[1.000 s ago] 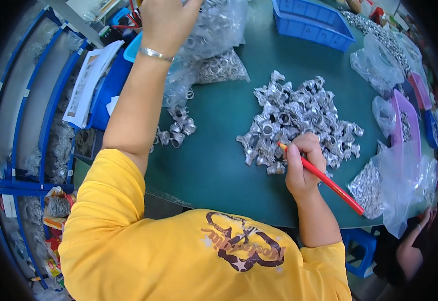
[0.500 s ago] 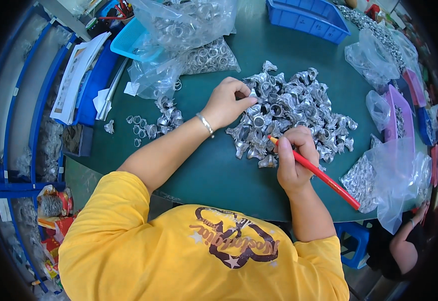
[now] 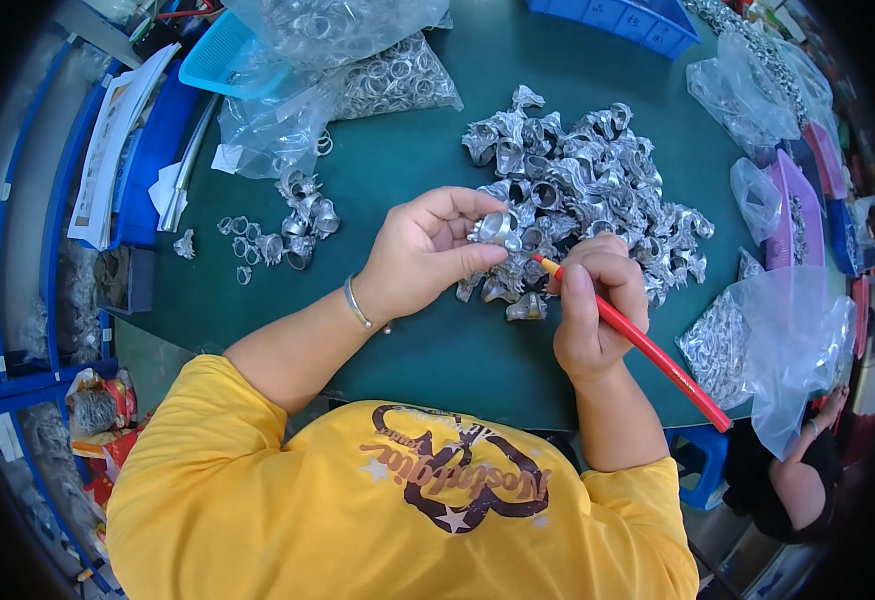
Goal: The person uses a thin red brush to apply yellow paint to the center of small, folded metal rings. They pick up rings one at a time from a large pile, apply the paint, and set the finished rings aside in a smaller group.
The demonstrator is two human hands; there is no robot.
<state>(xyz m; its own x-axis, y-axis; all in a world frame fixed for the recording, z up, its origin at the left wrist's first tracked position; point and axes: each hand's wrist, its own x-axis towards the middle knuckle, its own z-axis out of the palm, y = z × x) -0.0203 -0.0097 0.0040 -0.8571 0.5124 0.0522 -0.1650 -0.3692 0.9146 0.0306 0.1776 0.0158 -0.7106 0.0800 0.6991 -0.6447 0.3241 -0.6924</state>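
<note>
Between the thumb and fingers of my left hand (image 3: 427, 250) is a silver metal ring (image 3: 497, 229), held up at the near left side of a heap of similar rings (image 3: 597, 170). My right hand (image 3: 602, 300) is closed round a red pencil (image 3: 662, 362). Its pale, red-tipped end points left, close by the ring, while its other end slants down to the right. Whether the tip touches the ring I cannot tell. The right hand's knuckles are at the heap's near edge.
Loose rings (image 3: 297, 222) lie left of my left hand. Behind them are a clear bag of rings (image 3: 397, 80) and a turquoise basket (image 3: 219, 62). A blue bin (image 3: 617, 25) stands at the far edge, a purple tray (image 3: 785, 210) at the right. Another person's arm (image 3: 802, 480) shows at lower right.
My left hand has drawn back from the heap toward me and now holds a ring in front of the pencil tip. The right hand keeps the pencil nearly in place. The view has shifted slightly.
</note>
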